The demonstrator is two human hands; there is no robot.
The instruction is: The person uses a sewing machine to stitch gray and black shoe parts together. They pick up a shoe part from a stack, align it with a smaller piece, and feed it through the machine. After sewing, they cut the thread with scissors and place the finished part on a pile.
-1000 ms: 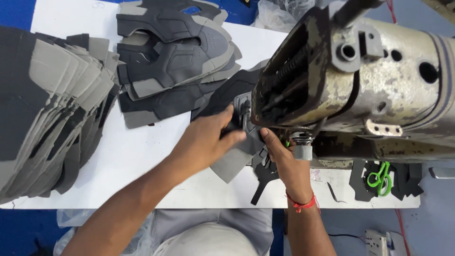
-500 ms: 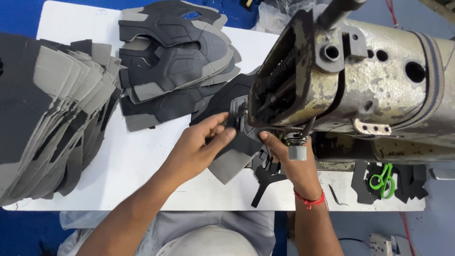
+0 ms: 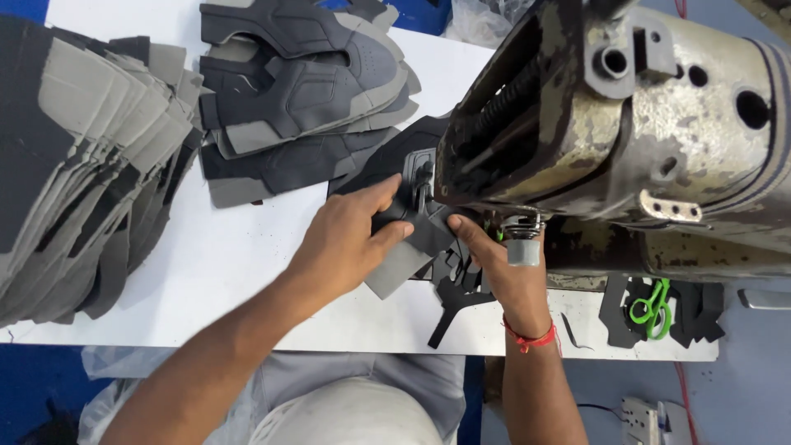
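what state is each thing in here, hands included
left hand: flat, pressing the dark shoe piece down
right hand: pinching the piece's edge by the needle
sewing machine: worn, head over the piece
stacked shoe uppers: piled, untouched
grey panels: fanned out at the table's left
green snips: lying on dark scraps

Fanned grey cut pieces, stacked shoe uppers, green snips, perhaps plastic bags
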